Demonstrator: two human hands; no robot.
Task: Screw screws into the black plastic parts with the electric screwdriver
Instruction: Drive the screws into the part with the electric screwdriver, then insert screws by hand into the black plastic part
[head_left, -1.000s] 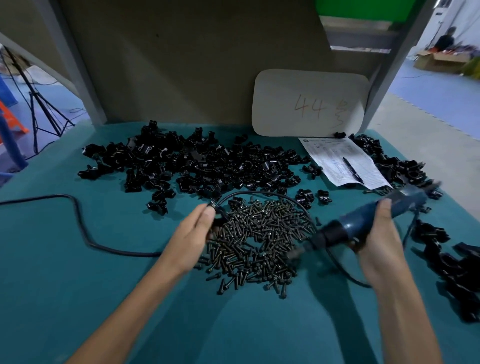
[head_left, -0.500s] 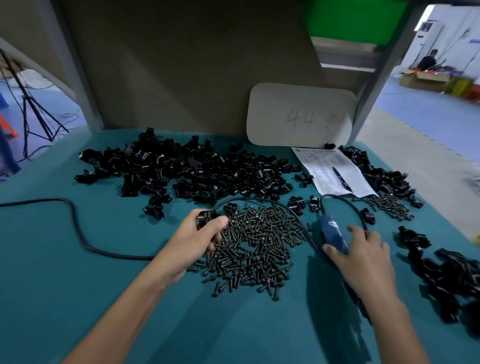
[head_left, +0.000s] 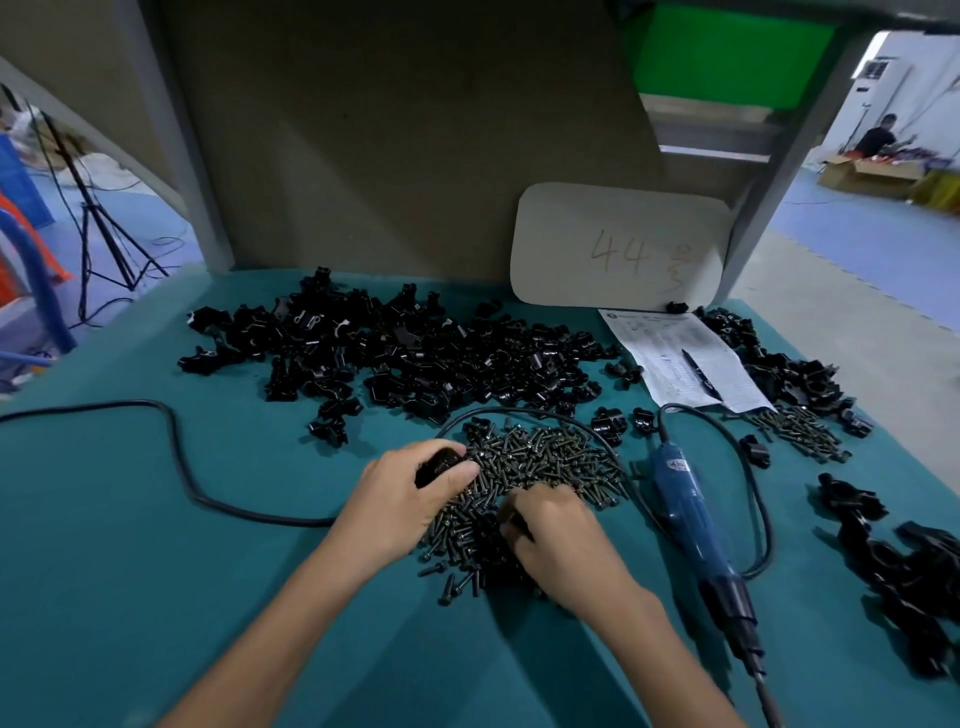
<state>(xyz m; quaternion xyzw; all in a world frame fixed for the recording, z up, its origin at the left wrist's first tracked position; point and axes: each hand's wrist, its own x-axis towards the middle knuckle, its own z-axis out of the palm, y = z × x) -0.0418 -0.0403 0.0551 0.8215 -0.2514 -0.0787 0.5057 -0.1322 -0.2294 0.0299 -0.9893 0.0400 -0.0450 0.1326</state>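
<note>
left hand (head_left: 400, 501) grasps black part (head_left: 439, 461) | right hand (head_left: 558, 538) on screw pile (head_left: 545, 457), grip unclear, perhaps pinching

Two bare hands are seen from above, left hand (head_left: 410, 499), right hand (head_left: 561, 540), left forearm (head_left: 291, 613) and right forearm (head_left: 660, 654) are shown uncovered down to the frame's lower edge, slim wrists, finer detail is blurred.

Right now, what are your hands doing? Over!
Left hand grips a black part. Right hand in the screw pile, grip unclear. Screwdriver lies on the table, unheld. Cord loops behind the pile.
</note>
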